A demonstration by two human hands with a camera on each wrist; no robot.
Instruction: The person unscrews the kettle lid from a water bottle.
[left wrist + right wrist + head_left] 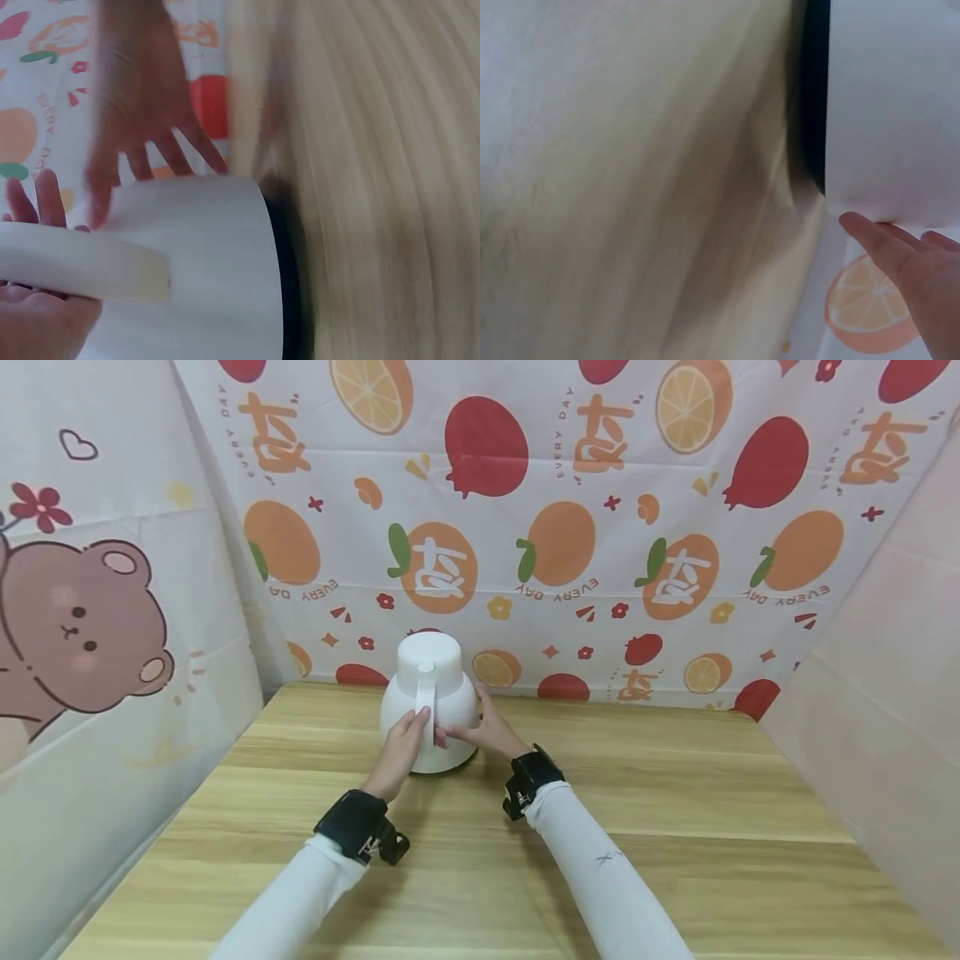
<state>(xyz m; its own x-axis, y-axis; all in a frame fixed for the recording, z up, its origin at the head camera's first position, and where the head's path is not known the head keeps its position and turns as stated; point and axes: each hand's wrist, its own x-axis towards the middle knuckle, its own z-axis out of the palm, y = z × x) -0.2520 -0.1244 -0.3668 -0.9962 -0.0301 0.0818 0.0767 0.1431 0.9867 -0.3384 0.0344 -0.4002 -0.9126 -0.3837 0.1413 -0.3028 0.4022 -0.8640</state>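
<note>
A white thermos jug [450, 703] stands upright toward the back of the table, its handle [425, 689] facing the person. My left hand [401, 752] grips that handle; in the left wrist view the fingers come through behind it and the thumb side lies along the front. On the jug's right side rests my right hand [491, 731], fingers spread and fairly straight against the body. Its fingertips [851, 220] touch the white wall low down in the right wrist view. A dark base [296, 285] rims the jug's bottom.
The wooden table [637, 827] stretches out on both sides and in front of the jug. Close behind it hangs a fruit-print cloth [495, 552]. A bear-print cloth [82, 610] borders the left, and a pale sheet [892, 710] the right.
</note>
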